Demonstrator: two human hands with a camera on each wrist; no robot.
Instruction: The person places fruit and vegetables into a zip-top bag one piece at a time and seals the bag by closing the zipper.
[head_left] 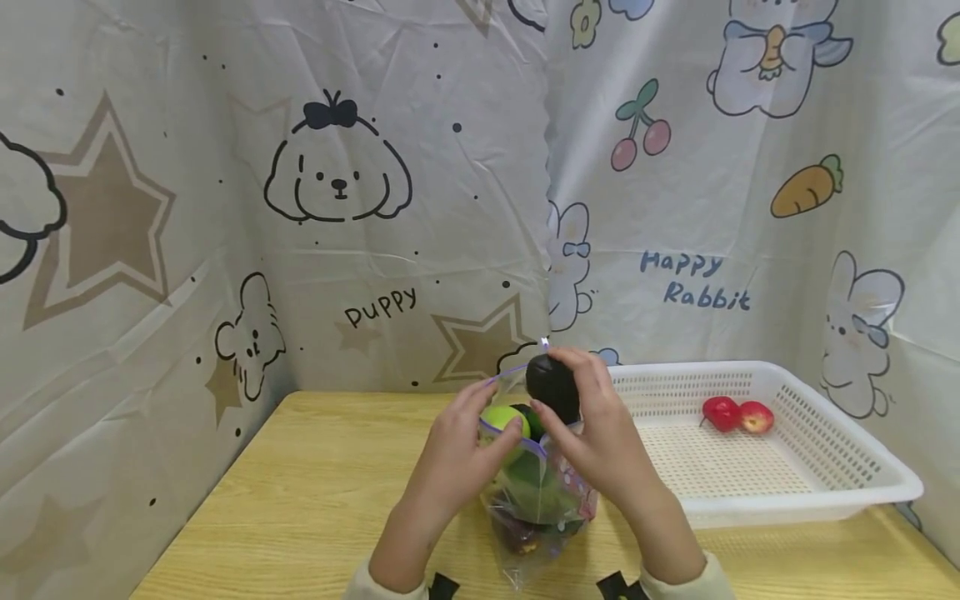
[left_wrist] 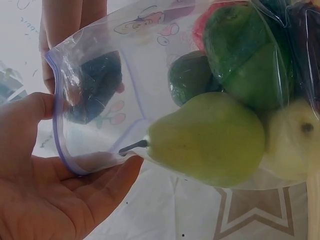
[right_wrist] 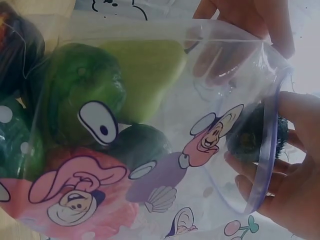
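Observation:
A clear zip bag (head_left: pixel 540 492) with a purple zip edge and cartoon prints stands on the table, its mouth up. My left hand (head_left: pixel 453 450) holds the bag's mouth at the left, thumb and fingers about the zip rim. In my right hand (head_left: pixel 603 425) is a dark, bumpy avocado (head_left: pixel 553 387), gripped between thumb and fingers at the mouth. Through the plastic in the left wrist view show a yellow-green pear (left_wrist: pixel 207 142) with its stem toward the opening, a large green fruit (left_wrist: pixel 245 55) and a smaller dark green one (left_wrist: pixel 192 77).
To the right stands a white perforated basket (head_left: pixel 795 504) holding two red fruits (head_left: pixel 722 414). The wooden table (head_left: pixel 300 492) extends to the left of the bag. Printed curtains (head_left: pixel 420 242) hang behind and at both sides.

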